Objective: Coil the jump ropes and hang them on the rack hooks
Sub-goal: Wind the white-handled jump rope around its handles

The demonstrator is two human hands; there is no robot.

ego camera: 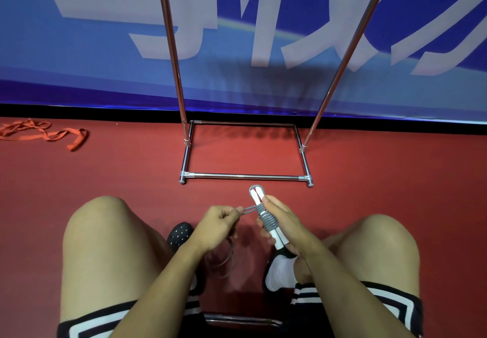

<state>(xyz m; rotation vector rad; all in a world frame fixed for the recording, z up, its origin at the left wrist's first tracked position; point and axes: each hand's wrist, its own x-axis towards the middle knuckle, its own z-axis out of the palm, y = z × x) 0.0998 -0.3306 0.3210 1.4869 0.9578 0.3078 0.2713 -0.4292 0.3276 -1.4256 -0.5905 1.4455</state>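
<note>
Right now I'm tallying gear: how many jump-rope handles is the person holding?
2: both white handles lie side by side in the right hand, bound by grey cord that the left hand pinches.

Open red floor (118, 179) lies between the knees and the rack base (245, 177), whose uprights (174, 55) flank a gap.
</note>
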